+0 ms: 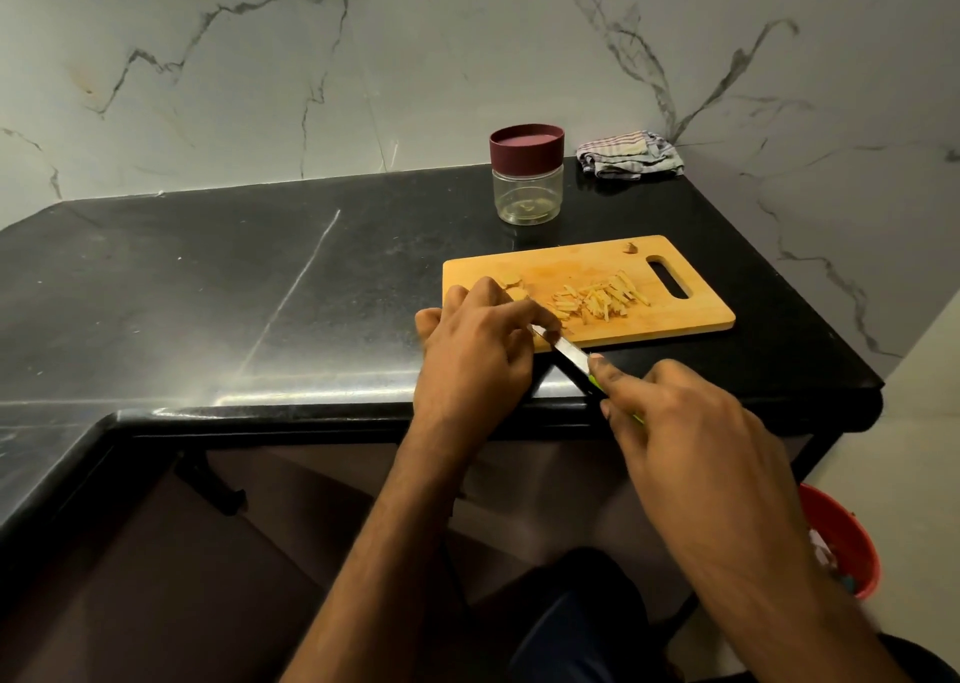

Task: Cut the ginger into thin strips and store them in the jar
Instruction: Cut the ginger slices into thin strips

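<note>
Ginger strips (pixel 602 298) are lying heaped mid-board on the wooden cutting board (pixel 691 321), at 2 o'clock from the left hand (pixel 475 344). Left hand is curling its fingers over uncut ginger slices (pixel 511 287) at the board's near-left corner. Right hand (pixel 680 417) is gripping a green-handled knife (pixel 571 357), blade pointing to 10 o'clock under the left fingers. Lidded jar (pixel 526 178) is standing at 12 o'clock beyond the board; checked cloth (pixel 631 154) is lying at its 3 o'clock.

We find no readable text, label, brand, number or sign on any surface in the head view; nothing legible to record.
</note>
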The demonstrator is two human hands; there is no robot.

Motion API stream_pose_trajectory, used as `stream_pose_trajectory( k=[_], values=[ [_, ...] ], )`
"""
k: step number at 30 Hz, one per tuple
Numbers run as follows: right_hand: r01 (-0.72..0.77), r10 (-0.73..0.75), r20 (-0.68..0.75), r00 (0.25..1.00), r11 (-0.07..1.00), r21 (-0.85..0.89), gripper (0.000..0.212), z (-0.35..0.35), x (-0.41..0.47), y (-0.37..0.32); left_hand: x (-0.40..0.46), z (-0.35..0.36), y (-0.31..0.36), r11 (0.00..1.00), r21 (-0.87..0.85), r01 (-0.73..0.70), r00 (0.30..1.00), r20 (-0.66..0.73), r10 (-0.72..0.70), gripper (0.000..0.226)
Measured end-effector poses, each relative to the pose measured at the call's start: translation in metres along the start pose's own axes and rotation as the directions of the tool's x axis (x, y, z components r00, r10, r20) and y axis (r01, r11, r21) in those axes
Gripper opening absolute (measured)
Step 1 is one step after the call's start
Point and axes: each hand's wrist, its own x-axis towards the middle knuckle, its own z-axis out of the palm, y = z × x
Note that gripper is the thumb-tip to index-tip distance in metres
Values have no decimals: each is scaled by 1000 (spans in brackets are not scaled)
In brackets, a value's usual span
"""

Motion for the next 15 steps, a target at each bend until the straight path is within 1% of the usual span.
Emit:
stream_pose_trajectory(
  k=[4,6,8,10,13,15],
  values=[
    [13,-12,-22,1000,999,42,45,0,0,0,2,0,1,998,61,-25,999,47,22,44],
    [14,-11,-38,999,996,90,44,1,1,1,2,1,-1,1000,-6,2,1000,8,-2,51],
    [27,-17,-69,997,989,145,43,2,2,2,1,2,-4,987,-149,55,996,-67,-66,46],
    [39,-18,-96,995,976,214,41,3,2,3,0,2,-5,961,-259,94,988,-91,-121,39],
    [61,-38,-86,996,956,287,45,2,-2,-1,0,2,-5,947,-302,109,985,-92,-143,35],
    [68,-47,-76,996,952,297,45,0,-5,-4,0,2,-5,944,-310,111,984,-99,-148,35]
  ],
)
